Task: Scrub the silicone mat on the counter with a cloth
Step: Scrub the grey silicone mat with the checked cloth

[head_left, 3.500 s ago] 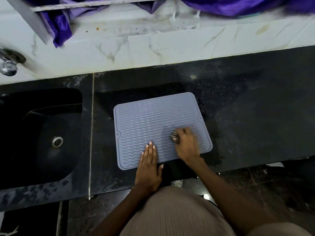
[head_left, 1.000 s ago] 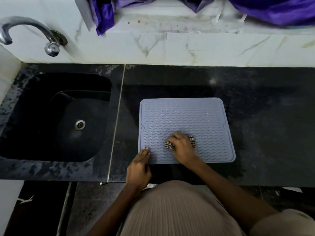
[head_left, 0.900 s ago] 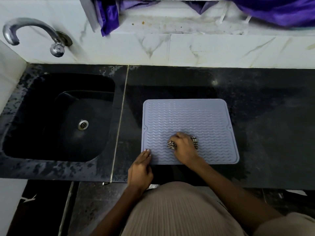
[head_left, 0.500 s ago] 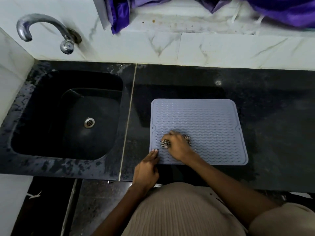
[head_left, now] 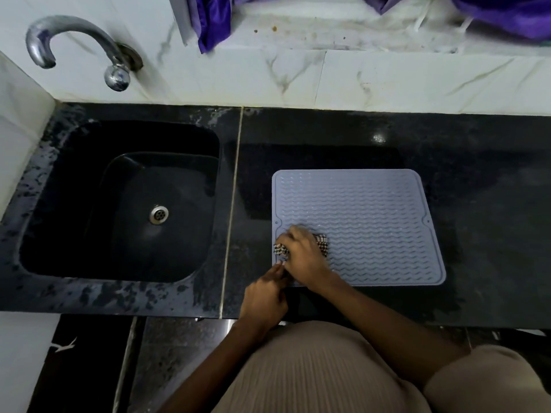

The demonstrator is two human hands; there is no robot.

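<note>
A pale grey silicone mat (head_left: 366, 216) with wavy ridges lies flat on the black counter (head_left: 477, 174). My right hand (head_left: 302, 256) presses a bunched checked cloth (head_left: 281, 249) onto the mat's near left part; the cloth shows on both sides of the hand. My left hand (head_left: 264, 296) rests at the mat's near left corner, fingertips on its edge, its fingers curled. The corner of the mat is hidden under both hands.
A black sink (head_left: 119, 201) with a metal drain (head_left: 159, 214) is set into the counter at the left, under a chrome tap (head_left: 74, 46). A white marble backsplash (head_left: 357, 76) runs behind. Purple fabric (head_left: 214, 22) hangs above it.
My right hand has slid the cloth leftward across the mat to its left edge. My left hand has shifted from flat on the mat to its near left corner.
</note>
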